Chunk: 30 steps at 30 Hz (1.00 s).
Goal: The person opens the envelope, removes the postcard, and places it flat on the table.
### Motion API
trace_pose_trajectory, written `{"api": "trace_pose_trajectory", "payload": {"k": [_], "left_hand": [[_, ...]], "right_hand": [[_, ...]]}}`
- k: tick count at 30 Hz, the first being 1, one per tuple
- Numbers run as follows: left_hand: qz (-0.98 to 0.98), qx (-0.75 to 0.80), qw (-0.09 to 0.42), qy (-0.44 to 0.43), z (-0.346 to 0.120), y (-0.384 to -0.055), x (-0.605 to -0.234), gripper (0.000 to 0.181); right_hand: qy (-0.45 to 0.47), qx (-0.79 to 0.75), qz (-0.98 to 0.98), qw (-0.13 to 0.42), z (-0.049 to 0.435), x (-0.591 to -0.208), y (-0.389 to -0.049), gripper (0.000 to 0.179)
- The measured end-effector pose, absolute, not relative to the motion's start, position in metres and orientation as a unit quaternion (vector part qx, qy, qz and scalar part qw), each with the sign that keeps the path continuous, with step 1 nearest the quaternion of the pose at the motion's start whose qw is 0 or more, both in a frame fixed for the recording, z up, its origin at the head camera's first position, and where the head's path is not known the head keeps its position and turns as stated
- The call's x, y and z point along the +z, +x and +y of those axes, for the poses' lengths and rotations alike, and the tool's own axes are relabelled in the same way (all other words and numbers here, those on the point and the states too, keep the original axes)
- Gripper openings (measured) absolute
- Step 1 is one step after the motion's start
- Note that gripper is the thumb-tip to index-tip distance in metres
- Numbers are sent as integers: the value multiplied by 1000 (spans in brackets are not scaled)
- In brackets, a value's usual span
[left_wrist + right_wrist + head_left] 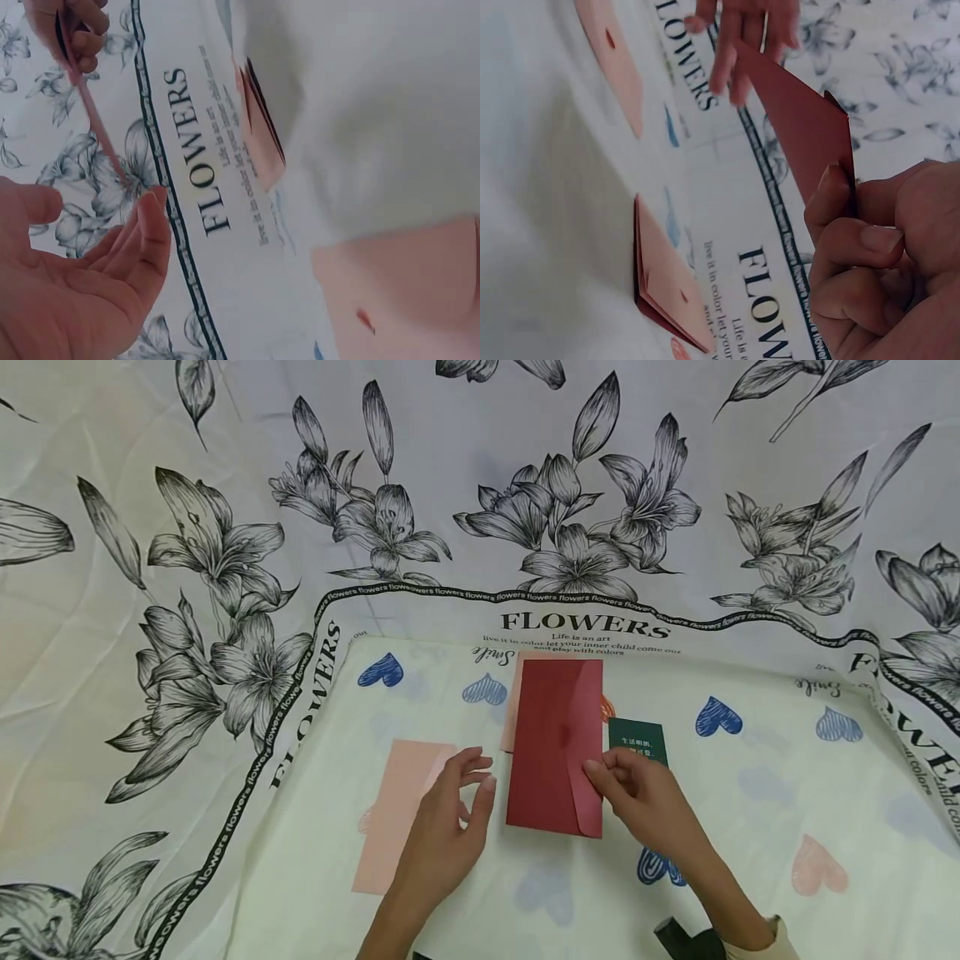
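A red envelope (pixel 551 743) is raised above the table, its long side running away from me and its flap along the right. My right hand (pixel 648 793) pinches that right edge between thumb and fingers; in the right wrist view the envelope (pixel 802 120) slants up from those fingers. To the left, my left hand (pixel 450 827) hovers with fingers loosely bent and nothing in them, apart from the envelope in the head view. Beneath the left hand, a pink envelope (pixel 390 810) lies on the cloth, partly covered.
Behind the red envelope, a pink piece (pixel 511 710) shows at its left side, mostly hidden. A dark green card (pixel 637 735) with pale lettering lies beyond the right hand. The cream cloth (pixel 750 793) bears printed hearts, and flower-printed fabric (pixel 420 468) surrounds it.
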<state>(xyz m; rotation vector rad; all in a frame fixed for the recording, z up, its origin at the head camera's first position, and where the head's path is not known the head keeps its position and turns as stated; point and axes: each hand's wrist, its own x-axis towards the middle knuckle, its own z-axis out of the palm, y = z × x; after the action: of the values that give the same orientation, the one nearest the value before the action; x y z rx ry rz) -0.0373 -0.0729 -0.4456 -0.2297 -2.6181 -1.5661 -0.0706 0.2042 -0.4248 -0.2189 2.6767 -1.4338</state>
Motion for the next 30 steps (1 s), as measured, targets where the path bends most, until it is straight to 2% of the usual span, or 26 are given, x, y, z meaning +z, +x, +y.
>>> {"api": "trace_pose_trajectory", "payload": {"k": [9, 13, 17, 20, 22, 26, 28, 30], "left_hand": [[-746, -656, -36, -111, -38, -34, -449, 45], [-709, -694, -47, -119, -28, -33, -451, 42], [-701, -702, -42, -122, -22, -32, -454, 40], [-699, -703, -36, -125, -20, -29, -457, 37], [-704, -698, -27, -127, -18, -27, -459, 37], [-719, -682, -9, -133, -12, -22, -462, 35], [-723, -677, -4, -136, -9, -20, -462, 36], [-726, -673, 1, -142, -6, -18, -462, 37]], "right_hand": [[-6, -509, 856, 89, 204, -420, -22, 28], [11, -516, 852, 92, 201, -425, -12, 25], [13, -492, 868, 63, 199, -431, -5, 21], [-2, -450, 893, 12, 197, -435, 0, 20], [-12, -415, 909, -30, 196, -437, 2, 35], [-24, -352, 931, -98, 191, -439, 4, 82], [-33, -330, 936, -116, 188, -439, 4, 91], [-42, -312, 941, -127, 186, -439, 4, 93]]}}
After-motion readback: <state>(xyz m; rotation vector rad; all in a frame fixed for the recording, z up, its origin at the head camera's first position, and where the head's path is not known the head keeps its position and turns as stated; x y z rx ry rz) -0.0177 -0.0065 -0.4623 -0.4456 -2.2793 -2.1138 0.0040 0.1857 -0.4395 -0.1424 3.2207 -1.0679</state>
